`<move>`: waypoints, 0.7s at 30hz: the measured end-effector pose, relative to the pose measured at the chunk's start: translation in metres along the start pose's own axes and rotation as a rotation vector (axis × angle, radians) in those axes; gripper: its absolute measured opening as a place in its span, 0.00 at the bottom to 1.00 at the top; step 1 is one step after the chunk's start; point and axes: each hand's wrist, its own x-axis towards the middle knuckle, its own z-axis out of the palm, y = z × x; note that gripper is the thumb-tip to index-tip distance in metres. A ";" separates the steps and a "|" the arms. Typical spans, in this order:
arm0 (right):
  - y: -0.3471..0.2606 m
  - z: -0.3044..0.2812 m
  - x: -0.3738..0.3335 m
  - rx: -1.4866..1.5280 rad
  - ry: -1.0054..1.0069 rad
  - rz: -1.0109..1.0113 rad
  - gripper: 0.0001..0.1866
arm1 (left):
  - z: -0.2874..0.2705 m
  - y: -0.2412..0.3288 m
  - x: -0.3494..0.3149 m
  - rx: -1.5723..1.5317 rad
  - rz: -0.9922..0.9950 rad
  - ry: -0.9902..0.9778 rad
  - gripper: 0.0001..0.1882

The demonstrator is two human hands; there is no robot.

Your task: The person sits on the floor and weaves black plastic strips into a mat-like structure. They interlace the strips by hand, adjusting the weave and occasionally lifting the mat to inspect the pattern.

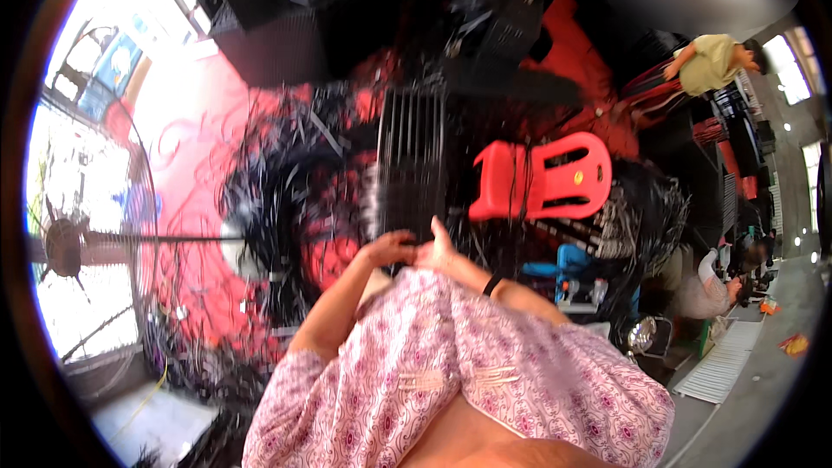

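Note:
Both hands are close together in front of my patterned pink dress, at the near end of a black slatted rack [411, 199]. My left hand [388, 249] reaches to the right with loosely curved fingers, nearly meeting the other hand. My right hand [436, 251] has its fingers apart, one pointing up toward the rack. I can make out nothing held in either hand. A dark band [493, 283] circles my right wrist. Black strips [295, 156] lie in tangled heaps around the rack. The rack is smeared by motion.
A red plastic chair [576, 178] lies tipped among strips on the right, near a blue tool [570, 260]. On the left stands a large fan [65, 247]. Red floor [186, 134] shows between heaps. One person [715, 65] is at far right; others work beyond.

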 end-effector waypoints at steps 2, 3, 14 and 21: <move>0.015 0.031 -0.039 0.024 -0.200 -0.119 0.64 | 0.009 0.002 -0.002 0.432 0.176 0.177 0.41; 0.022 0.042 -0.058 0.024 -0.268 -0.185 0.58 | 0.015 0.003 -0.008 0.431 0.163 0.251 0.42; 0.034 0.066 -0.102 0.223 -0.222 -0.343 0.43 | 0.027 -0.003 -0.051 0.324 0.049 0.122 0.23; 0.031 0.035 -0.107 0.235 -0.143 -0.255 0.34 | 0.045 -0.055 -0.055 0.614 0.009 0.523 0.24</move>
